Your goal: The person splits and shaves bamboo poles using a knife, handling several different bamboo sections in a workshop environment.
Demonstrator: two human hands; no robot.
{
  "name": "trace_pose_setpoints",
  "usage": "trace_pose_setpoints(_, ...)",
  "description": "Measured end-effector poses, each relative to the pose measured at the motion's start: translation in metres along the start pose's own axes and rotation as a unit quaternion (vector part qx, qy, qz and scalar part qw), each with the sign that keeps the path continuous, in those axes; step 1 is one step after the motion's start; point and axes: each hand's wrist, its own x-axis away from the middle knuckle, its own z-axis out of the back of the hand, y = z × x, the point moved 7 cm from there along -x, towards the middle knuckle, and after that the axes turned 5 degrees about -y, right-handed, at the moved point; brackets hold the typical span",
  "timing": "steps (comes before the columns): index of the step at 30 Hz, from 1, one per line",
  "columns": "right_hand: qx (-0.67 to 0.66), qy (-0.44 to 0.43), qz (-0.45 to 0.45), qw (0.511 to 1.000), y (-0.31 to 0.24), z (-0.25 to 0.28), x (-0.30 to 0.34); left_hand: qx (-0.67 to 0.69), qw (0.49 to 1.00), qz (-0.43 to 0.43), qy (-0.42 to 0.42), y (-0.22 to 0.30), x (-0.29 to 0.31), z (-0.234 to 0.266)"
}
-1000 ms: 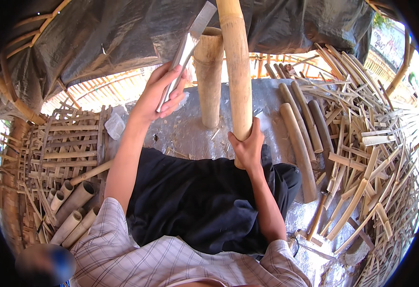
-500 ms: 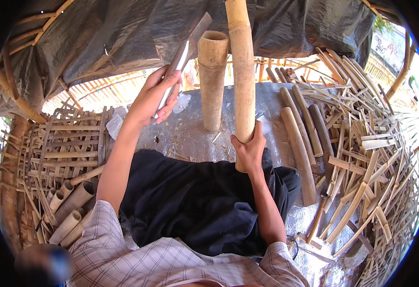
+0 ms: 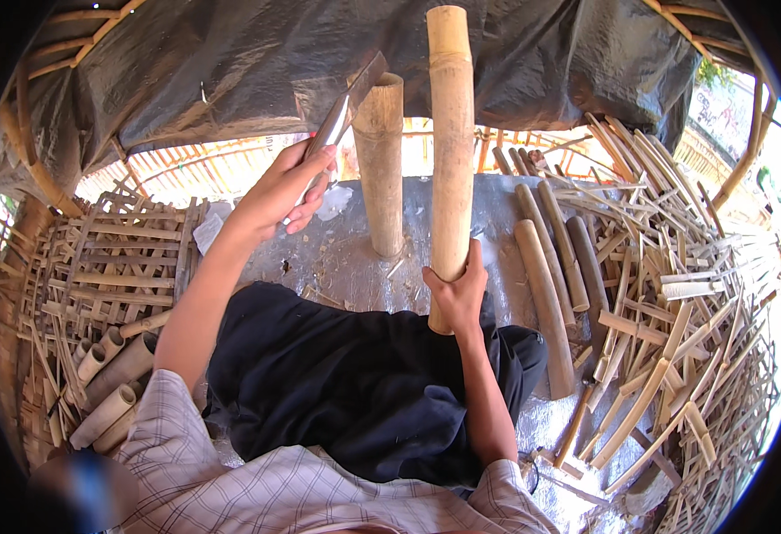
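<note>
My left hand (image 3: 282, 191) is closed round the handle end of a broad-bladed knife (image 3: 367, 82), its blade slanting up and to the right. The blade's tip overlaps the top of a thick bamboo section (image 3: 379, 169) that stands upright on the grey sheet; whether they touch I cannot tell. My right hand (image 3: 458, 292) grips the lower end of a longer, pale bamboo pole (image 3: 452, 151), held nearly upright over my dark-clothed lap. The pole has a node ring near its top.
Several bamboo lengths (image 3: 544, 307) lie on the grey sheet (image 3: 502, 214) at right, beside a large heap of split bamboo (image 3: 675, 356). At left are a woven bamboo lattice (image 3: 132, 254) and cut tubes (image 3: 110, 414). A dark tarp (image 3: 230, 71) hangs behind.
The whole view has shifted slightly, and the pole's top end now shows. The knife's tip sits a little lower, across the standing section's top. Both hands keep their holds.
</note>
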Motion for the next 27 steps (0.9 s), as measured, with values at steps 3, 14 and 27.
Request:
trace_pose_setpoints(3, 0.018, 0.013, 0.034, 0.999, -0.013, 0.018, 0.0, -0.04, 0.999, 0.031, -0.007, 0.005, 0.004, 0.002)
trace_pose_setpoints(14, 0.118, -0.184, -0.016, 0.976, -0.093, 0.078, -0.003, -0.157, 0.981, 0.11, -0.026, 0.026, 0.008, 0.034)
trace_pose_setpoints(27, 0.218, -0.061, 0.115, 0.967, -0.219, 0.105, -0.056, -0.282, 0.945, 0.146, -0.075, 0.052, 0.0, 0.041)
